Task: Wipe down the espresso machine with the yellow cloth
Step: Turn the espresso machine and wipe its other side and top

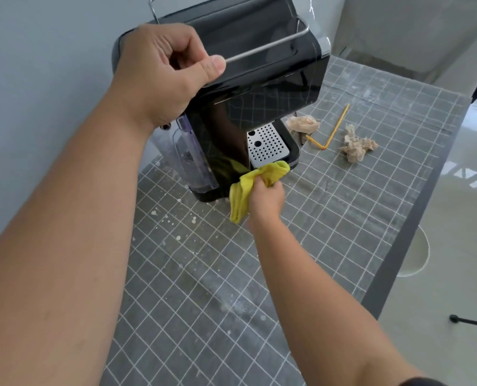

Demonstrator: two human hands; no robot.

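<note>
Head view: left hand [159, 71] gripping glossy, heavy espresso machine [259, 87] near bench [231, 288] back edge; right-hand fingers [265, 196] bunching soft yellow cloth [248, 188].

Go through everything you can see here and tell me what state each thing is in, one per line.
espresso machine: upright on the table, steadied at its top
left hand: grips the machine's top corner
right hand: holds the cloth
yellow cloth: bunched, pressed against the machine's lower side
drip tray: in place, nothing on it
yellow straw: bent, lying on the table
two paper wads: crumpled
tablecloth: spattered with white specks
</note>
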